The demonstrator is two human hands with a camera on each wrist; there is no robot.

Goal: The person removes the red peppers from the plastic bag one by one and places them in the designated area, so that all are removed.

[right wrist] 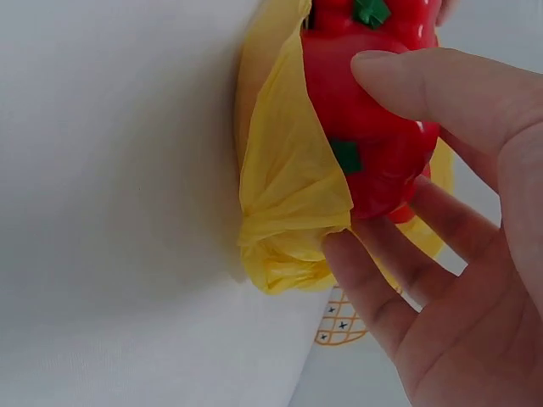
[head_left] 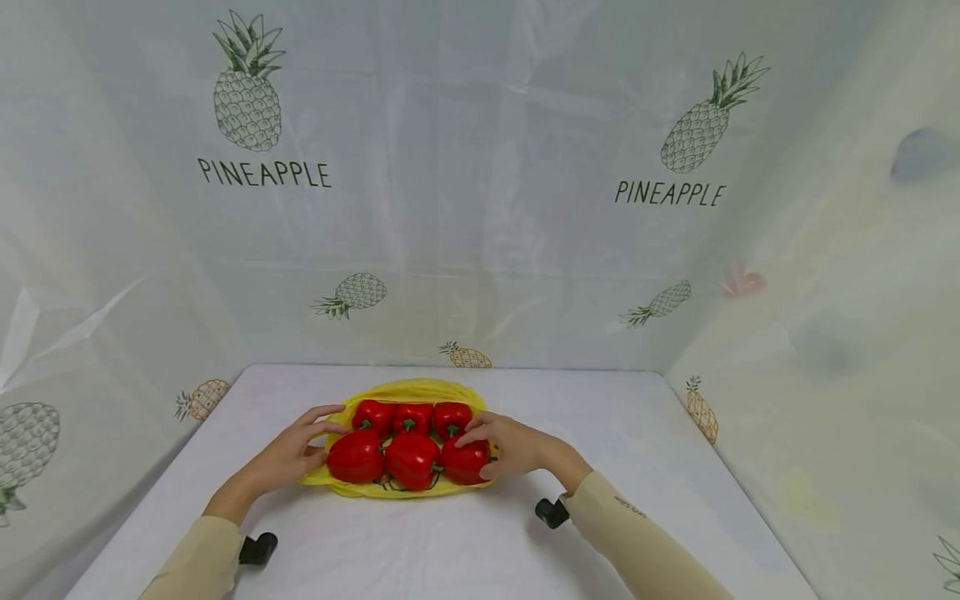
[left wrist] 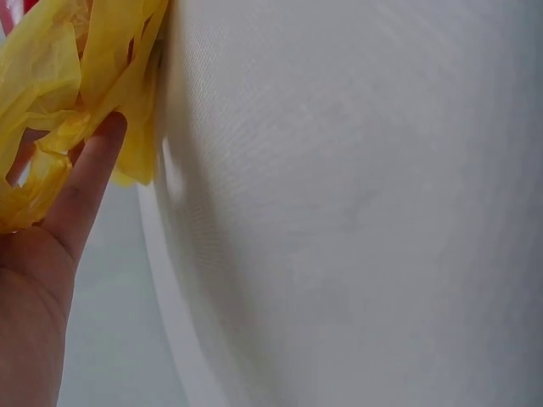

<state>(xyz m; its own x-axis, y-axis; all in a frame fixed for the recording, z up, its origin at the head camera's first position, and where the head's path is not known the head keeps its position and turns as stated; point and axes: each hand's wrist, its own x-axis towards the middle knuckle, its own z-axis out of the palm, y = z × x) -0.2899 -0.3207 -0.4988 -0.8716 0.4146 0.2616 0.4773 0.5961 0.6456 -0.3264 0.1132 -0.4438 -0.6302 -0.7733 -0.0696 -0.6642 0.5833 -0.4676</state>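
Several red bell peppers [head_left: 411,460] with green stems lie in two rows inside a yellow plastic bag [head_left: 408,388], spread out on the table. My left hand [head_left: 288,450] is at the bag's left end. In the left wrist view, its thumb [left wrist: 87,182] and partly hidden fingers hold the crumpled yellow film. On the right, my right hand [head_left: 521,446] holds the front right bell pepper [head_left: 459,461]. The right wrist view shows the thumb on that pepper [right wrist: 339,102], while the fingers reach round its end and touch the bag's edge [right wrist: 288,203].
A white-covered table [head_left: 450,550] extends around the bag. Pale sheeting [head_left: 450,208] printed with pineapples hangs behind it and along both sides. Black wrist devices [head_left: 258,548] sit at both sleeve cuffs.
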